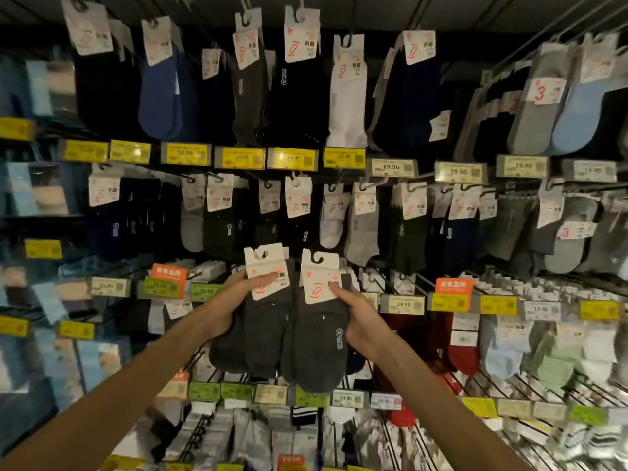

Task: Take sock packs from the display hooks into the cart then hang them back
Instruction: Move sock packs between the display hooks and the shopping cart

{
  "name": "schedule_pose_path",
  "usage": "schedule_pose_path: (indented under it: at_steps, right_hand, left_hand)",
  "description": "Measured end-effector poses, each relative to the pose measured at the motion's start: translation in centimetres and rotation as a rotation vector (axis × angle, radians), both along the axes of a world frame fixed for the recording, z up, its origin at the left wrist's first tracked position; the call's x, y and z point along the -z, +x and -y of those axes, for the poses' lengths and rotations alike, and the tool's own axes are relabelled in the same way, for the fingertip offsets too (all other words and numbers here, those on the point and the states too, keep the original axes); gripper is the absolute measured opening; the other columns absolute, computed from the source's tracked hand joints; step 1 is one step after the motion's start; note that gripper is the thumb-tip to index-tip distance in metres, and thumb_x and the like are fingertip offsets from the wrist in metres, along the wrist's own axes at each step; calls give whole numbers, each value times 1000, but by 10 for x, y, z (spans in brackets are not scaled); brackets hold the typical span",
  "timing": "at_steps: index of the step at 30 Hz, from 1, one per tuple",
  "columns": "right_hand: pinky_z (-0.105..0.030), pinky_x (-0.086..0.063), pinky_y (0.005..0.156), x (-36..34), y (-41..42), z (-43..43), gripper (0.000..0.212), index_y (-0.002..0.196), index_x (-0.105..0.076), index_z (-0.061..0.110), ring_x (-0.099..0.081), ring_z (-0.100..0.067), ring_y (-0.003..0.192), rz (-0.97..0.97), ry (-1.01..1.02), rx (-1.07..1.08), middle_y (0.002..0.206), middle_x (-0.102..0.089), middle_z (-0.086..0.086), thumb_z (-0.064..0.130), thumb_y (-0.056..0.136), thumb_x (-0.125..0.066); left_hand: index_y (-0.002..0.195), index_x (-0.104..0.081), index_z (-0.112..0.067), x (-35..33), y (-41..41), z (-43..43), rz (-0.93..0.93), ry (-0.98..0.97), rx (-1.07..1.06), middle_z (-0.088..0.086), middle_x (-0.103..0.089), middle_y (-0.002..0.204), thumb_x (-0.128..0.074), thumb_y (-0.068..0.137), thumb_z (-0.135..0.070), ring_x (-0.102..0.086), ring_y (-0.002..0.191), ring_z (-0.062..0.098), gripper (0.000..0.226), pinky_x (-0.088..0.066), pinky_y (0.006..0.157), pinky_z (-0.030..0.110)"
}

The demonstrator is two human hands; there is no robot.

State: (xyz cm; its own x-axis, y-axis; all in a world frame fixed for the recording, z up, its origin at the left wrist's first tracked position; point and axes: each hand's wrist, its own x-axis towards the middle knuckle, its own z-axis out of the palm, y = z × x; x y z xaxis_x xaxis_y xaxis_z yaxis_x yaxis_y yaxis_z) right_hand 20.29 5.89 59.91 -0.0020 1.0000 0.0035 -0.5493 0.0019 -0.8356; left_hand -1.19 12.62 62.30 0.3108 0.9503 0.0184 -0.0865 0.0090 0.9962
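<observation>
The left sock pack (261, 334) and the right sock pack (319, 341) are dark grey and touch side by side, well below the tall white socks (346, 96) on the wall. The left hand (234, 300) grips the left one, with its thumb across the white card. The right hand (360, 321) grips the right one the same way. Both cards point up with their hook holes free, I think so they can slip onto a display hook (372, 183), which sits between the packs and the white socks. A yellow price tag (344, 157) sits just under the white socks. No cart shows
</observation>
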Motion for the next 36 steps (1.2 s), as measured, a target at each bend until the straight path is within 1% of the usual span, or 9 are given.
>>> schedule_pose_path:
  at_steps: [6,9,13,15,19,24,29,34,36]
  right_hand:
    - [-43,-53,94,-9,9,-6,42,135,-52,9,-59,-33,120,-91,87,-99,130,-61,-19,11,93,-57]
    - [-44,-51,97,-14,7,-16,41,134,-53,8,-59,-32,120,-83,104,-120,130,-61,-18,10,93,-57]
    - [-42,-55,92,-22,-8,-26,39,132,-55,9,-63,-30,116,21,140,-107,126,-64,-15,11,94,-59]
    - [-42,-56,88,-19,-22,-32,37,127,-59,11,-66,-29,110,104,128,-64,120,-68,-13,12,90,-65]
    - [-48,-56,89,-5,-57,-53,51,117,-65,15,-70,-28,100,265,50,136,117,-69,-15,25,70,-86]
    - [-34,-59,70,-25,-105,-77,22,108,-68,14,-73,-20,83,236,24,234,101,-74,-11,13,86,-72]
    - [-47,-55,90,-53,-133,-108,33,120,-64,13,-71,-26,97,300,97,311,105,-74,-9,19,88,-71]
    - [-49,-55,90,-84,-139,-135,28,116,-64,20,-70,-26,98,303,198,362,107,-73,-7,19,89,-70]
    - [-49,-55,91,-92,-140,-144,24,111,-65,22,-70,-25,99,334,225,373,107,-74,-6,19,88,-70]
  left_hand:
    - [100,-73,-13,-8,-19,1,108,-70,-89,10,-76,101,-69,87,-20,-70,87,22,15,-53,84,35]
    - [97,-73,-12,-9,-33,-1,155,-117,-139,8,-76,96,-69,86,-22,-70,83,21,15,-52,77,34]
    - [108,-71,-11,-5,-64,-9,159,-109,-155,11,-75,103,-73,80,-25,-70,87,25,31,-53,77,36]
    - [107,-71,-12,-2,-76,-15,103,-69,-179,12,-76,101,-72,83,-21,-71,86,26,25,-54,76,37]
    - [114,-70,-14,4,-89,-25,15,-6,-174,10,-76,98,-74,84,-18,-71,92,29,31,-54,74,38]
    - [114,-67,-23,-8,-107,-47,-70,103,-87,0,-77,97,-80,79,-21,-74,90,19,38,-56,78,34]
    - [111,-69,-21,-28,-129,-77,-22,108,-41,2,-77,98,-79,79,-19,-72,96,24,34,-55,89,40]
    - [109,-70,-20,-47,-139,-92,36,138,-1,4,-77,94,-75,84,-15,-73,87,22,26,-55,77,34]
    - [110,-69,-22,-53,-140,-98,44,153,12,5,-77,96,-75,84,-16,-73,90,23,28,-55,80,36]
